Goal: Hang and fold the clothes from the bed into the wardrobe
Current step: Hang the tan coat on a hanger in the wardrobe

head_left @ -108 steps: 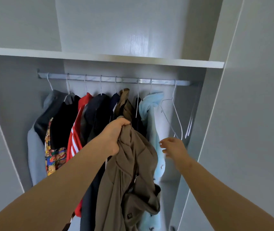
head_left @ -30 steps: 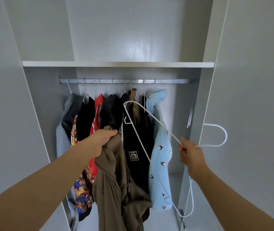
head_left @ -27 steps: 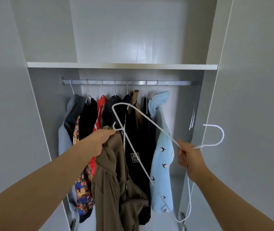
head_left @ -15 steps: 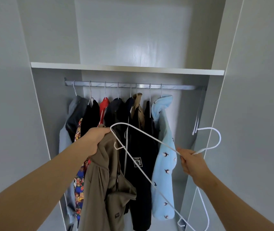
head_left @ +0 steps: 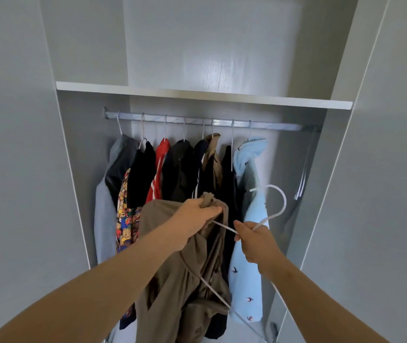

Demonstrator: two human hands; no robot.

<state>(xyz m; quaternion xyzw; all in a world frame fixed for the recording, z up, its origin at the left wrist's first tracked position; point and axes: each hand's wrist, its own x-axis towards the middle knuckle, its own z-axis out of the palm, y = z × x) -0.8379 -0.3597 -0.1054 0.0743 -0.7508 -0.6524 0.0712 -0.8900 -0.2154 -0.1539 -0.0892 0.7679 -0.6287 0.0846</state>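
My left hand (head_left: 195,215) grips the top of a brown garment (head_left: 180,280), which hangs down in front of the open wardrobe. My right hand (head_left: 253,240) pinches a white wire hanger (head_left: 278,211) at its neck, hook pointing up and right. One arm of the hanger runs left into the brown garment's top, just under my left hand; the lower wire crosses in front of the fabric. Behind, several garments hang on the metal rail (head_left: 271,125), the rightmost a light blue one (head_left: 247,276) with small birds.
A white shelf (head_left: 197,94) runs above the rail. Grey wardrobe panels (head_left: 383,194) stand at both sides. The right end of the rail is bare, with thin spare hangers (head_left: 304,179) hanging by the right wall.
The hanger's left arm, which was out in the open beside the brown garment, has moved into the garment's top. My right hand has come left, close to my left hand.
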